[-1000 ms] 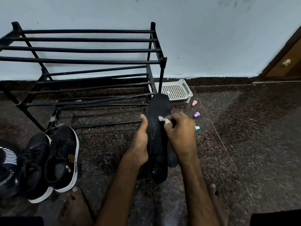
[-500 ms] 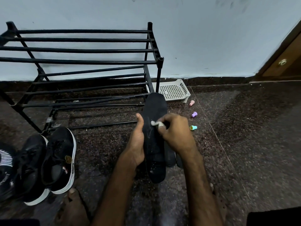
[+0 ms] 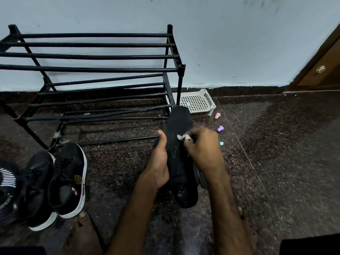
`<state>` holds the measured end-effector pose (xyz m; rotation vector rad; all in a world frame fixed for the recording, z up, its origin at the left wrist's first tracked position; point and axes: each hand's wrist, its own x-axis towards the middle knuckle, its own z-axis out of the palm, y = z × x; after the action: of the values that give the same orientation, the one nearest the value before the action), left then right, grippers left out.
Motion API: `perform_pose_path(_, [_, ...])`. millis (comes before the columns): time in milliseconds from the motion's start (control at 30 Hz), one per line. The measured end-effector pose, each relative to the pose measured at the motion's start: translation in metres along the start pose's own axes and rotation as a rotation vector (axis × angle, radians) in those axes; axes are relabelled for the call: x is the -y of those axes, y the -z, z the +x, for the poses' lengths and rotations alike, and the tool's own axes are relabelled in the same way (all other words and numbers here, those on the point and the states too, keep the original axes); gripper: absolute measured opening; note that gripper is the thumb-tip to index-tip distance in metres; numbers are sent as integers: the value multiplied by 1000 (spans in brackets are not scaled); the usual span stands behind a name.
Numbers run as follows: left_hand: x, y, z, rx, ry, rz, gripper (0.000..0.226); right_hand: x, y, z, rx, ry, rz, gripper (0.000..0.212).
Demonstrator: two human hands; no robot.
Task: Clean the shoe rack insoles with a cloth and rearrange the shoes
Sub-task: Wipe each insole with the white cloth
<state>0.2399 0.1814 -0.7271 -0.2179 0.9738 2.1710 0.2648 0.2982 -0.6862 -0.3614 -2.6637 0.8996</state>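
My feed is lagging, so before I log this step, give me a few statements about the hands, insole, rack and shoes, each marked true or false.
1. The left hand holds the black insole. True.
2. The right hand is empty. False: its fingers pinch a small white cloth against the insole.
3. Shoes sit on the shoe rack. False: its visible shelves hold none; the black sneakers stand on the floor beside it.
4. A white perforated tray lies by the wall, right of the rack. True.

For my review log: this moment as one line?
left hand: grips insole | right hand: pinches cloth against it | shoes: floor, off rack
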Motion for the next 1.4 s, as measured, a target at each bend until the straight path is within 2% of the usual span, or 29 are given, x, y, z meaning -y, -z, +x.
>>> perform_pose_path(67, [0,-2,-1,-6,-6,3,78,8,-3,1,-79,50,27,15])
perform_pose_path(200, [-6,0,-4,10,-23,-25,86,17,-6,-2,147,111,135,15])
perform_pose_path(233, [-7,0,-5,26,-24,-25,89,15,-6,-2,145,93,116,16])
perform_pose_path(333, [-4,-5,-5,19,-22,50,88,10,-5,-1,-85,5,28,17])
perform_pose_path(400, [-4,-6,-5,2,-23,96,89,14,-7,0,-137,25,30,17])
perform_pose_path(500, [-12,-1,-6,-18,-28,75,97,19,-6,-2,85,139,139,18])
perform_pose_path(567, [-16,3,-6,-1,-40,61,103,16,-3,-5,200,140,149,19])
perform_pose_path(600, [-17,3,-6,15,-49,76,104,12,-2,-5,175,117,137,20])
perform_pose_path(700, [-11,1,-6,25,-50,167,99,9,-5,-2,-80,32,53,18])
perform_pose_path(767, [-7,0,-5,8,-50,222,96,17,-8,-1,-126,58,41,19])
perform_pose_path(867, [-8,3,-4,-33,-60,175,101,24,-8,-4,104,156,126,19])
perform_pose_path(933, [-11,6,-5,-33,-62,119,101,16,-4,-5,207,128,114,19])
perform_pose_path(967, [-12,7,-4,-16,-64,115,99,11,-3,-4,172,90,77,18])
perform_pose_path(1067, [-10,0,-6,1,-56,144,91,4,-1,0,-134,-24,-47,15])
perform_pose_path(1100, [-8,-1,-6,1,-48,149,89,7,-2,1,-181,-22,-46,15])
perform_pose_path(1133, [-7,-3,-6,5,-36,143,88,11,-3,2,-156,7,-24,16])
perform_pose_path(1233, [-10,-1,-6,-2,-22,93,91,15,-7,0,131,83,50,17])
perform_pose_path(1267, [-11,-1,-7,-2,-26,90,91,13,-7,-1,166,74,35,17])
perform_pose_path(1300, [-11,0,-6,-10,-31,105,89,10,-7,-1,126,50,20,17])
perform_pose_path(1400, [-7,-2,-6,-30,-22,162,85,4,-5,1,-152,-42,-35,17])
